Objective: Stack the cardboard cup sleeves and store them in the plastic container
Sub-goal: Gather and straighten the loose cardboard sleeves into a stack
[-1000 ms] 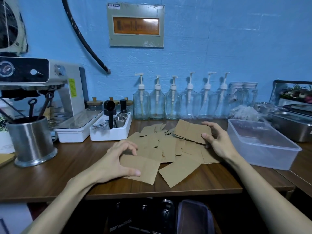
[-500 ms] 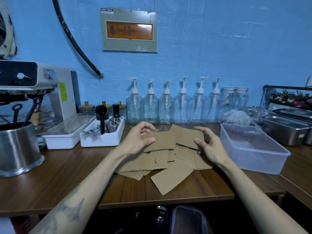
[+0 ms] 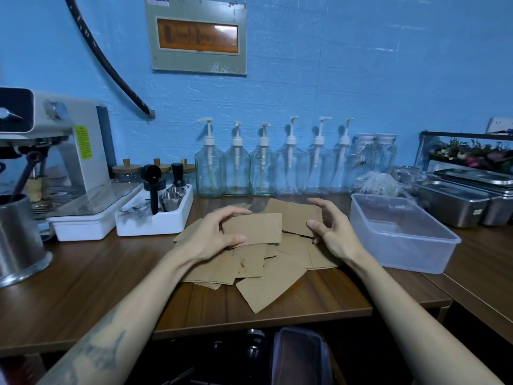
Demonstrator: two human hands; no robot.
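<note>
Blue wall (image 3: pixel 361 65) backs a wooden counter (image 3: pixel 83 287) lined with six pump bottles (image 3: pixel 262 168). Left hand (image 3: pixel 213 237) grips one sleeve (image 3: pixel 255 229); right hand (image 3: pixel 330 234) grips another (image 3: pixel 294 215), both above a loose sleeve pile (image 3: pixel 266 276), beside one empty container (image 3: pixel 399 234).

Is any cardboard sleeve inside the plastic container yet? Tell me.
No, the plastic container holds nothing; the sleeves lie on the table.

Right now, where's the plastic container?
In the head view, the plastic container sits on the wooden counter at right, just right of the right hand and in front of the steel pans.
</note>
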